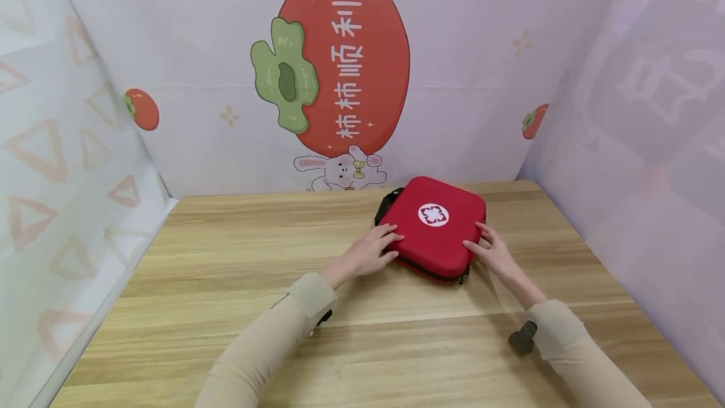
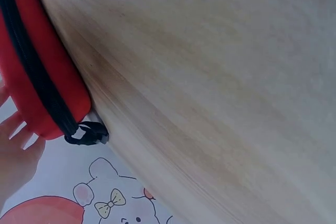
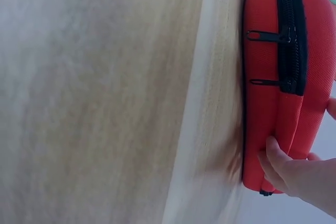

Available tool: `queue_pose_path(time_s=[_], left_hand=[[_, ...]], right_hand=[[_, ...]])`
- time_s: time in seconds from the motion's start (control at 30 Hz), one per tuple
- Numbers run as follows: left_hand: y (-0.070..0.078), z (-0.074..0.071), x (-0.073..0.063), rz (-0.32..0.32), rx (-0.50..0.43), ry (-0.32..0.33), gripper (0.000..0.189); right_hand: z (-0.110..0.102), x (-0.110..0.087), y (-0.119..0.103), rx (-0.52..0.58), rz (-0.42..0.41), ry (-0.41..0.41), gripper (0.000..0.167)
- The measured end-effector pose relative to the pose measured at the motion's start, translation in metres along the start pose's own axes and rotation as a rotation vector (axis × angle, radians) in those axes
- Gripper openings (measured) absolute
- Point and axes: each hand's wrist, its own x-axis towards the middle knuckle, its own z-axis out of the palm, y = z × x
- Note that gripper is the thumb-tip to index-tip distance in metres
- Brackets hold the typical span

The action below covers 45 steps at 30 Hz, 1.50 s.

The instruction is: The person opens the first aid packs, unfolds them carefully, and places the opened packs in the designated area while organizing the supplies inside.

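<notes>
A red zippered first-aid case with a white round emblem lies flat on the wooden table, turned at an angle. My left hand touches its left side, fingers spread on the top edge. In the left wrist view, the fingers of that hand lie against the red shell. At the right side, my right hand has fingertips on the top edge. The right wrist view shows other fingers against the side wall, below two black zipper pulls. The zipper is closed where it shows.
A black strap sticks out at the case's back left. The wooden tabletop ends at a printed back cloth with fruit and a rabbit. Pale cloth walls stand on both sides. Each sleeve cuff carries a strapped-on wrist device.
</notes>
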Motion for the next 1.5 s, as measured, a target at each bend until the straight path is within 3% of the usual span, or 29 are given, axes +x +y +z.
queue_pose_path(time_s=[0.2, 0.5, 0.67, 0.8, 1.03, 1.33, 1.5], left_hand=[[0.000, -0.001, -0.005, 0.002, 0.047, 0.008, 0.034], [-0.002, -0.003, -0.026, 0.132, 0.150, 0.083, 0.030], [0.001, -0.005, -0.043, 0.167, 0.175, 0.096, 0.032], [0.004, -0.005, -0.055, 0.182, 0.170, 0.110, 0.032], [0.010, -0.006, -0.077, 0.212, 0.146, 0.127, 0.033], [0.015, -0.006, -0.102, 0.306, 0.108, 0.211, 0.035], [0.018, -0.008, -0.113, 0.333, 0.077, 0.216, 0.035]], right_hand=[[0.003, 0.002, 0.001, 0.007, -0.019, -0.027, 0.067], [0.005, 0.002, 0.003, 0.023, -0.062, -0.149, 0.068], [0.007, 0.003, 0.003, -0.012, -0.093, -0.211, 0.072], [0.008, 0.005, 0.004, -0.056, -0.137, -0.243, 0.069], [0.016, 0.009, 0.005, -0.010, -0.082, -0.271, 0.065], [0.029, 0.016, -0.003, -0.038, -0.061, -0.318, 0.061], [0.035, 0.015, -0.016, -0.075, -0.043, -0.351, 0.057]])
